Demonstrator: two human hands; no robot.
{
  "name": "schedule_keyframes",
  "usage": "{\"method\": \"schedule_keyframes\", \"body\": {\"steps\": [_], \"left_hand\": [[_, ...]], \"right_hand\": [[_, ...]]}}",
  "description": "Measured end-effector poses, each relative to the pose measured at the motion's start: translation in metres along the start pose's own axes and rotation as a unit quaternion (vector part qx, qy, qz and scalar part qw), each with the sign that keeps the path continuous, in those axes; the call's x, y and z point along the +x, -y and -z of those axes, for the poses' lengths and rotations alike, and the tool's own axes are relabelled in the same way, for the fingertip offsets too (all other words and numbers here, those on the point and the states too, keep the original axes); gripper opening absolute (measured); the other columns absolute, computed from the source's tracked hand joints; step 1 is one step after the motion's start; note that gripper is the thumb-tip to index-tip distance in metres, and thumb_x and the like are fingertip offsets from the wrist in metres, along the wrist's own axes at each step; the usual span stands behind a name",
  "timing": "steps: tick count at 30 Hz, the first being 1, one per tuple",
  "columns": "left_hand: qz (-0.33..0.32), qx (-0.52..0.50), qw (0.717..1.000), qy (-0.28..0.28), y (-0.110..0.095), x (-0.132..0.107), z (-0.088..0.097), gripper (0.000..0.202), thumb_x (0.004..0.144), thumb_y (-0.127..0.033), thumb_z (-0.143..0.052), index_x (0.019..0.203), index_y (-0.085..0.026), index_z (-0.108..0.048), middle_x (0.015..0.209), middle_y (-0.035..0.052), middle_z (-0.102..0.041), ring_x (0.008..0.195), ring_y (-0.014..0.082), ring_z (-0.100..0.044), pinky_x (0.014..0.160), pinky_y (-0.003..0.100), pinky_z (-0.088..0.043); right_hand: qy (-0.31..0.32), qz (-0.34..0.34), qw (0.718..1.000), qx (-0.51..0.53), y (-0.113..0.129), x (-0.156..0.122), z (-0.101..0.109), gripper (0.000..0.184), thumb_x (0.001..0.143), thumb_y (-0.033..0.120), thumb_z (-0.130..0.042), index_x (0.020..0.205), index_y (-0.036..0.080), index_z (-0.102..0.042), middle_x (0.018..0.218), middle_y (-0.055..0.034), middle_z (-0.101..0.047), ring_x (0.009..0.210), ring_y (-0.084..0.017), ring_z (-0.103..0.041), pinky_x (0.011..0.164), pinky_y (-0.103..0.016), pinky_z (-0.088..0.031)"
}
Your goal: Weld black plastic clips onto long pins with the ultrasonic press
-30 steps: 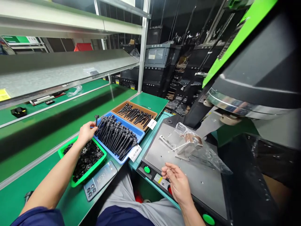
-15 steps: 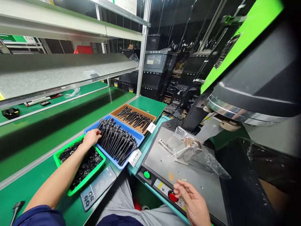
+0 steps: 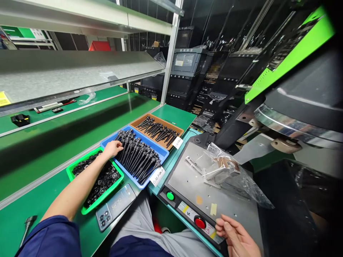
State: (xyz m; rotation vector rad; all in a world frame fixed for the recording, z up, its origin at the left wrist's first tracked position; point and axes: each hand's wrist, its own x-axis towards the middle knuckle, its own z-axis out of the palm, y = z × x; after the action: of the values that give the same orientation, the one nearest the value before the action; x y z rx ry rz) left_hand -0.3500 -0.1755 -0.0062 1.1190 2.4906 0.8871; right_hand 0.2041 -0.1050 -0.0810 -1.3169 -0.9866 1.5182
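Note:
My left hand (image 3: 113, 148) reaches into the blue tray (image 3: 161, 152) and rests on the near end of a row of long black bolts (image 3: 139, 159); its fingers curl down among them, and I cannot tell if one is gripped. My right hand (image 3: 237, 238) hovers low at the front edge of the grey machine plate (image 3: 193, 185), close to the red button (image 3: 200, 222), fingers loosely apart and holding nothing.
A green tray (image 3: 70, 174) of small black parts sits left of the blue one; a brown tray (image 3: 160, 119) of black bolts lies beyond. A phone (image 3: 115, 206) lies at the bench edge. A plastic-wrapped fixture (image 3: 225, 167) stands on the plate under a large press head (image 3: 302, 107). A green button (image 3: 170, 195) is at the front.
My left hand lowered the bolt it held upright into the blue tray and now lies on the row. My right hand drew back from the plate toward its front edge.

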Motion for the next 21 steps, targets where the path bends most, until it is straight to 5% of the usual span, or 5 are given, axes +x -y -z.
{"method": "schedule_keyframes", "body": {"steps": [5,11,21], "left_hand": [[0.017,-0.097,0.995,0.021,0.006,0.012,0.011,0.026,0.059,-0.042,-0.072,0.060,-0.019,-0.059,0.055,-0.0023,-0.054,0.057,0.0151,-0.054,0.064,0.030,-0.048],[0.054,-0.204,0.976,0.057,0.008,0.013,0.023,0.041,0.047,-0.046,-0.079,0.069,-0.016,-0.062,0.063,-0.0008,-0.059,0.059,0.0137,-0.056,0.064,0.031,-0.052],[0.024,-0.202,0.973,0.111,-0.008,0.000,0.013,0.036,0.048,-0.044,-0.081,0.060,-0.018,-0.058,0.054,-0.0022,-0.053,0.054,0.0135,-0.052,0.053,0.026,-0.047]], "right_hand": [[-0.003,-0.006,1.000,0.000,-0.001,-0.004,-0.001,0.056,0.049,0.051,-0.089,0.088,0.015,-0.070,0.075,-0.0070,-0.073,0.062,-0.017,-0.066,0.055,-0.021,-0.057],[0.001,-0.042,0.999,0.019,-0.005,-0.007,0.001,0.060,0.045,0.051,-0.091,0.088,0.016,-0.068,0.074,-0.0057,-0.073,0.063,-0.016,-0.065,0.054,-0.019,-0.056],[0.007,-0.055,0.998,0.004,-0.016,-0.001,0.004,0.063,0.047,0.051,-0.090,0.093,0.014,-0.067,0.075,-0.0064,-0.074,0.061,-0.016,-0.065,0.056,-0.021,-0.057]]}}
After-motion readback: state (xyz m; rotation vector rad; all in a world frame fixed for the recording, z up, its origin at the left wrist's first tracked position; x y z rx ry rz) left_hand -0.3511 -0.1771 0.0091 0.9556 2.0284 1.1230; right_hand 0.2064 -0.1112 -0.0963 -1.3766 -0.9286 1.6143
